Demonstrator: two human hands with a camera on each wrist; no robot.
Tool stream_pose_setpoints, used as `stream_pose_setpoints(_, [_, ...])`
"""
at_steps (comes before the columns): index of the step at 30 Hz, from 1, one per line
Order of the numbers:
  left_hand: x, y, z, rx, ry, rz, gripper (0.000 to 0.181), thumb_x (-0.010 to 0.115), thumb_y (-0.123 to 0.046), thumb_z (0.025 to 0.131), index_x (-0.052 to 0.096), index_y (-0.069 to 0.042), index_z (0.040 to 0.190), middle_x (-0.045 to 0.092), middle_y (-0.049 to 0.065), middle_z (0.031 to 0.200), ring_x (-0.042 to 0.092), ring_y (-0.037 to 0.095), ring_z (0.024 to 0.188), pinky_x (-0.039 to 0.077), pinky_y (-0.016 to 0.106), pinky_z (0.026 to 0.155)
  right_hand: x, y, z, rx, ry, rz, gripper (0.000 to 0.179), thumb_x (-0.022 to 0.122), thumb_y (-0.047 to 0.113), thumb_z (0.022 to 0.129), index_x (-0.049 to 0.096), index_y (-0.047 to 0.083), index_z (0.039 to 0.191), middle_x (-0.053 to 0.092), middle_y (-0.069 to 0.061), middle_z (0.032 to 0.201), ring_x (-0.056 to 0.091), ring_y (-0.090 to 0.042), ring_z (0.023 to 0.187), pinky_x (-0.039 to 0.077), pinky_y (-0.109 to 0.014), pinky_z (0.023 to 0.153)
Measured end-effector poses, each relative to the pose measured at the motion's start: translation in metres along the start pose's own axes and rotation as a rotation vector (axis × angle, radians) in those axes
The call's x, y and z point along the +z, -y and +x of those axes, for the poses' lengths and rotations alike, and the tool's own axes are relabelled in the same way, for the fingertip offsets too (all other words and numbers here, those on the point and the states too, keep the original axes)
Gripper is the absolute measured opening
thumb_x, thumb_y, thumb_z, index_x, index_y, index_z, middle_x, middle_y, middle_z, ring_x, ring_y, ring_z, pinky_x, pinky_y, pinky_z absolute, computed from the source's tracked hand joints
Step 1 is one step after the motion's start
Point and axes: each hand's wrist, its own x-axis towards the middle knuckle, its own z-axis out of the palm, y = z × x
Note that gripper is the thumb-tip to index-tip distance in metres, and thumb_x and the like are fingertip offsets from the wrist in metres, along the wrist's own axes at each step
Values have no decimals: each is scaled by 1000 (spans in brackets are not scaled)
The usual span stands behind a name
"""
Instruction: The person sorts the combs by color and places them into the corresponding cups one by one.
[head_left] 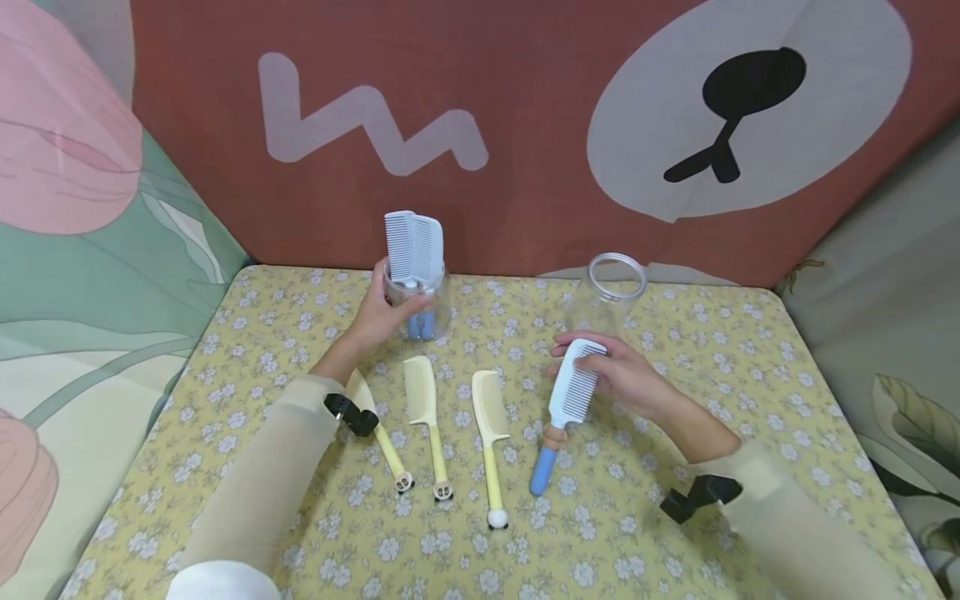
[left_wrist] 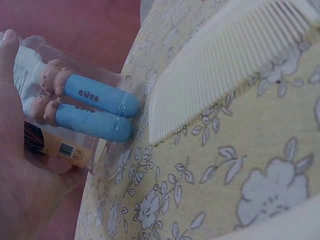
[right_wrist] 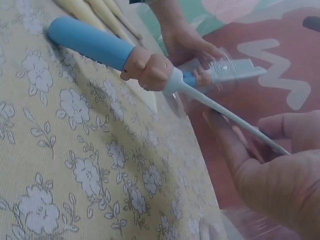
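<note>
My left hand (head_left: 381,310) grips a clear plastic jar (head_left: 441,312) at the back of the table. Two light-blue combs (head_left: 415,248) stand in it, teeth end up, their blue handles (left_wrist: 92,122) showing through the wall. In my right hand (head_left: 618,375) a third light-blue comb (head_left: 573,387) is pinched by its toothed end between thumb and fingers. Its blue handle (right_wrist: 90,42) slants down toward the tabletop, with a brown figure (right_wrist: 150,70) at the neck. Past the right hand stands a second clear jar (head_left: 596,308), partly hidden by that hand.
Three cream-yellow combs lie in front: a left one (head_left: 388,450) partly under my left wrist, a middle one (head_left: 423,396) and a right one (head_left: 491,417). Flowered cloth (head_left: 420,554) covers the table. A brown printed fabric wall (head_left: 525,192) rises behind it.
</note>
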Motion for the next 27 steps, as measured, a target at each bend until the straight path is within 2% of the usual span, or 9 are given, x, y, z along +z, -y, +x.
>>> stream_pose_setpoints(3, [0,-5,-2,-18,5,-10,92,73,-16,93,11,-17,161,30,18,159,33,36,144,27,53,119,2,1,0,-14,15,31,30,46,12,110,56,7,137,67,-11,125,69,-32,113,60,-37,82])
stream_pose_setpoints(5, [1,-14,-6,-20,10,-11,92,73,-14,93,11,-14,161,30,19,158,34,37,144,28,53,118,4,3,0,-15,10,35,26,46,17,111,59,13,132,69,-10,122,70,-32,111,60,-38,81])
stream_pose_setpoints(10, [2,-31,-13,-16,18,-14,93,73,-17,93,10,-11,161,30,20,158,33,37,144,28,52,118,6,6,2,8,-17,27,23,45,21,111,61,14,127,71,-8,119,71,-31,109,60,-40,81])
stream_pose_setpoints(13, [3,-32,-13,-11,21,-21,93,73,-18,93,10,-11,160,30,21,158,33,37,144,28,53,118,6,10,3,19,-35,4,24,45,22,111,60,12,127,71,-6,118,71,-31,108,60,-40,80])
stream_pose_setpoints(18, [3,-33,-11,-10,28,-21,91,73,-18,93,11,-11,160,30,20,157,34,36,144,30,52,118,6,24,3,-9,-58,-46,32,46,23,111,55,3,134,72,-5,118,72,-30,107,60,-37,82])
stream_pose_setpoints(22, [3,-33,-12,-11,28,-24,91,72,-17,93,11,-12,160,30,20,157,34,36,144,29,52,118,6,41,4,-63,-71,-58,32,47,23,110,56,2,133,72,-7,118,73,-24,104,59,-34,84])
stream_pose_setpoints(27, [2,-32,-14,-10,25,-36,91,72,-15,93,11,-11,160,31,21,156,34,36,143,29,51,118,5,64,5,-142,-106,-10,30,50,23,109,59,3,130,73,-8,118,72,-23,106,57,-32,89])
